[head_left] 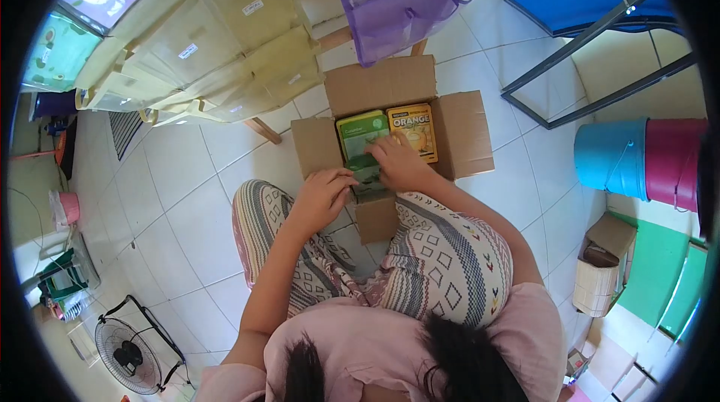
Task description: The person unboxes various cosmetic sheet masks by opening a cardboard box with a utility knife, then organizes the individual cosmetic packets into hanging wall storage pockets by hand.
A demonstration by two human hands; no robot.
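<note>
An open cardboard box [466, 132] sits on the floor in front of my crossed legs, its flaps folded outward. Inside on the left are green flat packets [361, 127]. A yellow-orange packet [415, 132] printed "ORANGE" lies on the right side. My right hand [401, 163] reaches over the box's near side, fingers apart and resting on the green packets. At the near left corner, my left hand [325, 196] has its fingers bent and closed together by the packets' edge; what they pinch is hidden.
Beyond the box hang a purple organizer [405, 8] and beige pocket organizers [247, 34] above wooden legs. Blue and red buckets [611, 158] stand at right, below a black metal frame [570, 53]. A fan [129, 355] is at lower left.
</note>
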